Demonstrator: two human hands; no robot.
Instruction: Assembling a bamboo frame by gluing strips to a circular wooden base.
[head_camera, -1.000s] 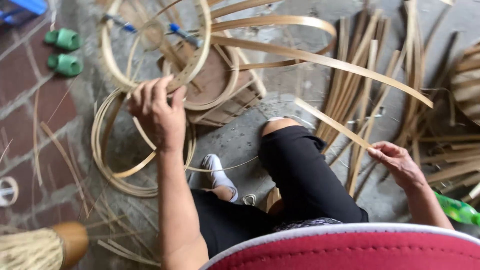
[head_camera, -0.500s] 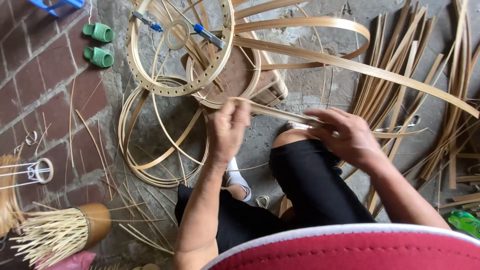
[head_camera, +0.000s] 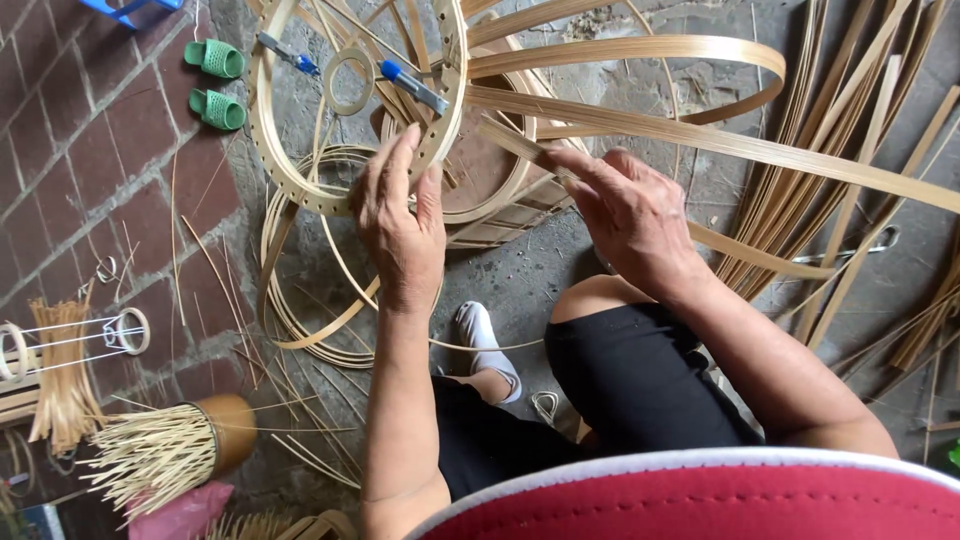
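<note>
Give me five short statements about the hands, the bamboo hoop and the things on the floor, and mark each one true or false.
1. The left hand grips the rim of the round bamboo hoop. True.
2. The right hand holds a hammer. False: it holds a flat bamboo strip.
3. Two green spools lie on the floor. True.
4. The hoop's rim is solid, without holes. False: holes run along it.
5. Thin sticks stand bundled in a brown pot. True.
</note>
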